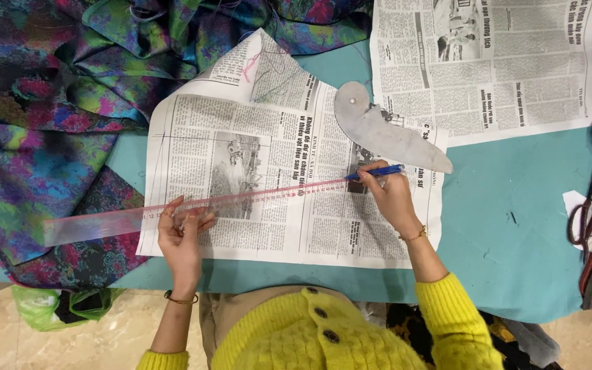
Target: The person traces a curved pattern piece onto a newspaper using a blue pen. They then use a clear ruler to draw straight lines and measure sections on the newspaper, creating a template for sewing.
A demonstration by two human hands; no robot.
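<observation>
Pressing our left hand (183, 229) flat on the clear pink ruler (193, 205), we pin it slantwise across the newspaper sheet (275, 137) on the teal table (508, 226). Our right hand (390, 195) grips a blue pen (375, 173), its tip at the ruler's upper end. A grey curved template (385, 130) lies just above, patterned fabric (42, 137) to the left.

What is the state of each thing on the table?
Ruler: flat, pressed by left hand.
Pen: held by right hand, tip at ruler.
Newspaper pattern: spread flat.
Fabric: crumpled.
Curved template: lying untouched.
Scissors: lying untouched.
</observation>
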